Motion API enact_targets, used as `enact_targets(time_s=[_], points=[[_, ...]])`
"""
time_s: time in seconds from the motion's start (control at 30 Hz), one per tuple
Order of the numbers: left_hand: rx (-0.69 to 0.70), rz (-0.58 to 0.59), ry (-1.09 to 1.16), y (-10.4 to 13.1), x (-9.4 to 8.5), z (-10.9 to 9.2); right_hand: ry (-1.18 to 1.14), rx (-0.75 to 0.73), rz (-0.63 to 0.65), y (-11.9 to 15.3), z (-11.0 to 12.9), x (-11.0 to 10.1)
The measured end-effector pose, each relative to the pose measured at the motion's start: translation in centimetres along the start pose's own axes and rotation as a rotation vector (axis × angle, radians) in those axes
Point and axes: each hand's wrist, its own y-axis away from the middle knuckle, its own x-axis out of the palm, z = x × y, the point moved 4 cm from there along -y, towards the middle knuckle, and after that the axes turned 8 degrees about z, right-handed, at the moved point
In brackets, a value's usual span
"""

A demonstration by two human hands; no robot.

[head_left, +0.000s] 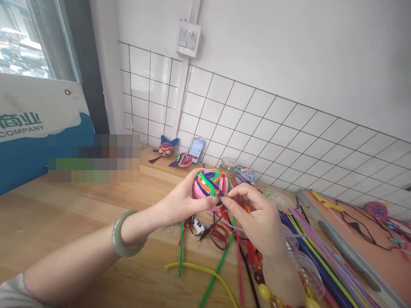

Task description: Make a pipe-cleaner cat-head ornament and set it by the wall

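Note:
A rounded ornament (210, 186), wrapped in green, orange, purple and pink pipe cleaners, is held up above the table. My left hand (188, 194) grips it from the left, thumb along its lower front. At its lower right edge, my right hand (253, 211) pinches with thumb and forefinger, and what sits between the fingertips is too small to make out. Below the hands lie red-handled scissors (218, 236), dark tassels and loose pipe cleaners, among them a yellow one (205, 267) and a green one (181, 250).
Against the wall grid stand two finished-looking ornaments (166, 148) (184, 160), a phone (196, 150), a glass jar (227, 166) and a blue-pink wrapped piece (245, 175). Bundled pipe cleaners (316, 252) and a grey-edged board (362, 239) occupy the right side.

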Motion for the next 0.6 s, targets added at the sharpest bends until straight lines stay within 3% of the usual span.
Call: enact_targets(time_s=[0.17, 0.37, 0.6], points=[[0.009, 0.068, 0.026, -0.06, 0.07, 0.13, -0.149, 0.092, 0.015, -0.01, -0.41, -0.08], [0.024, 0.136, 0.064, -0.17, -0.02, -0.18, -0.162, 0.132, 0.046, 0.07, -0.84, -0.32], [-0.063, 0.066, 0.116, -0.1, 0.02, 0.28, -0.104, 0.093, 0.046, 0.32, -0.26, -0.33]])
